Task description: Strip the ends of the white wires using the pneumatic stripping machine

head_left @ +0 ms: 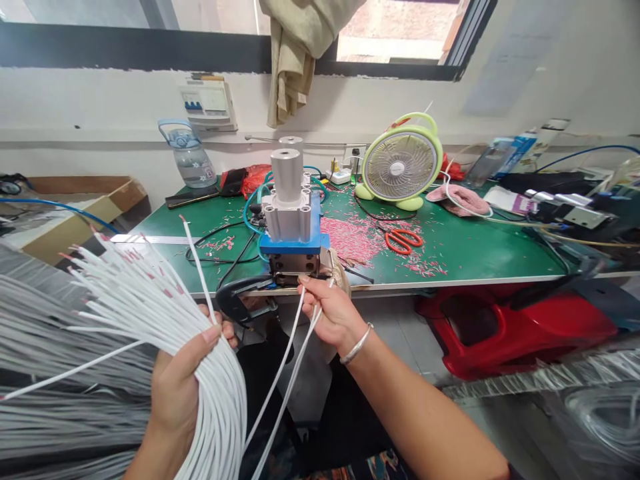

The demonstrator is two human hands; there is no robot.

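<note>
Left hand [177, 377] grips a fat bundle of white cables [223, 400], right hand [334, 313] pinches a few more at the machine [287, 223]. Pink scraps [353, 243] all over the tabletop [485, 247], so probably mid-batch; can't tell how many's left.

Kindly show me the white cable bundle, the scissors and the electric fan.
White cable bundle [163, 315], head view: its fanned-out upper part.
Scissors [401, 241], head view: the orange-red handles.
Electric fan [397, 169], head view: the round central hub.

Bright daylight; window [395, 30] above fan [397, 168] is blown out. Dimmer beneath table [480, 250], below fan. White wires [220, 393] lower left of fan fairly crisp. Wide-angle stretch, smeary blur at frame edges far left and right of fan.
</note>
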